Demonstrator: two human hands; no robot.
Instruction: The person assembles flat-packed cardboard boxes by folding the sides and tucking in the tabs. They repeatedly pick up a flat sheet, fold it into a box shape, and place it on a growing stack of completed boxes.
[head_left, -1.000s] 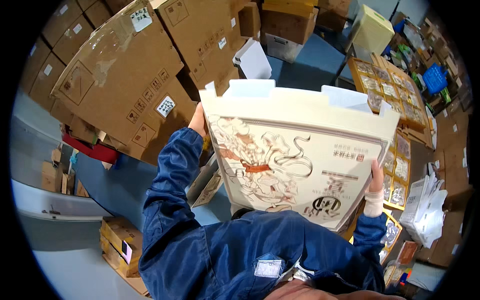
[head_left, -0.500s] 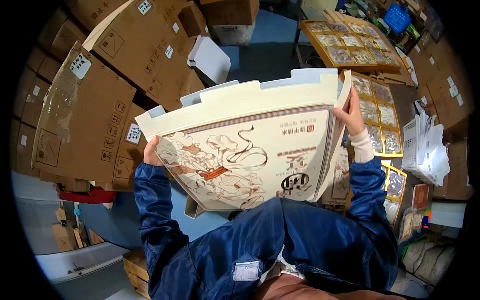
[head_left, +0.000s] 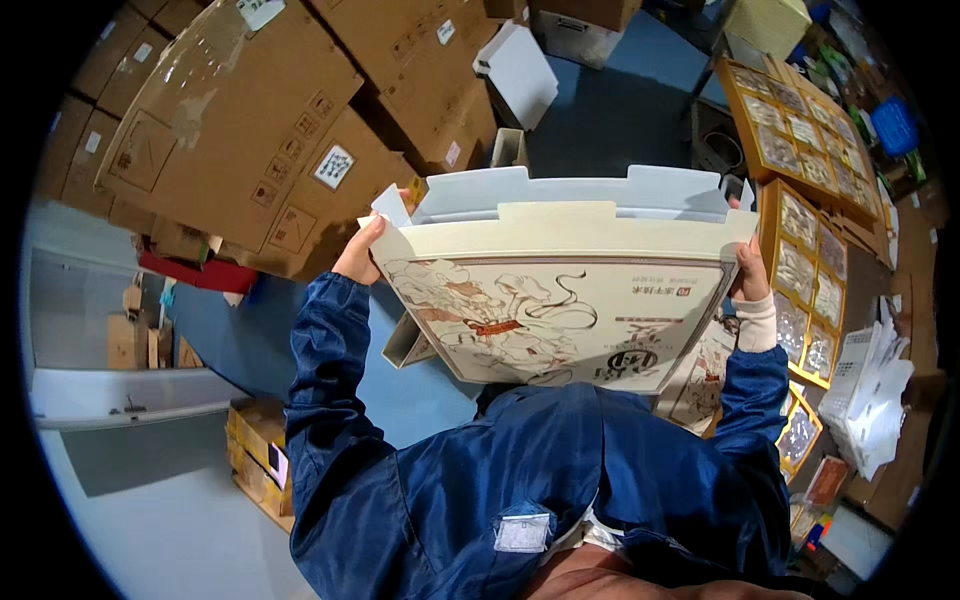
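1 printed carton (head_left: 565, 300), about frame centre. Left hand (head_left: 357, 252) clamped on its 10 o'clock corner, right hand (head_left: 750, 272) on its 2; some fingers hidden behind it. 3 yellow trays (head_left: 742, 118) at 2–4 o'clock, 1 white basket (head_left: 845, 380) near 4. Brown boxes (head_left: 230, 150) block 10; labels (head_left: 334, 168) unreadable. Carton face: inverted characters (head_left: 635, 362), red seal (head_left: 684, 291).
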